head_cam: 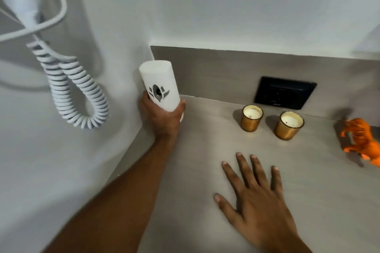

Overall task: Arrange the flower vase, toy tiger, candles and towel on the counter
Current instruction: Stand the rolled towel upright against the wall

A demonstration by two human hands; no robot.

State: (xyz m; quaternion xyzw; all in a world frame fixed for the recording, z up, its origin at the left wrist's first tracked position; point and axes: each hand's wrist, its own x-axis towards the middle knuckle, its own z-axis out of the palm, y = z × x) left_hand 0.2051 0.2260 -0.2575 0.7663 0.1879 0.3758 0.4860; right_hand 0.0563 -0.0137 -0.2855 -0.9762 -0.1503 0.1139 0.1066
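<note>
Two candles (271, 122) right of gripped white cylinder (159, 86)

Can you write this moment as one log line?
left hand: grips white vase | right hand: flat on counter | candles, toy tiger: standing

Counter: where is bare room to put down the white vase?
Bare counter lies between the left hand holding the white vase and the two candles. Crowded rightward: candles, toy tiger; right hand covers the front.
</note>
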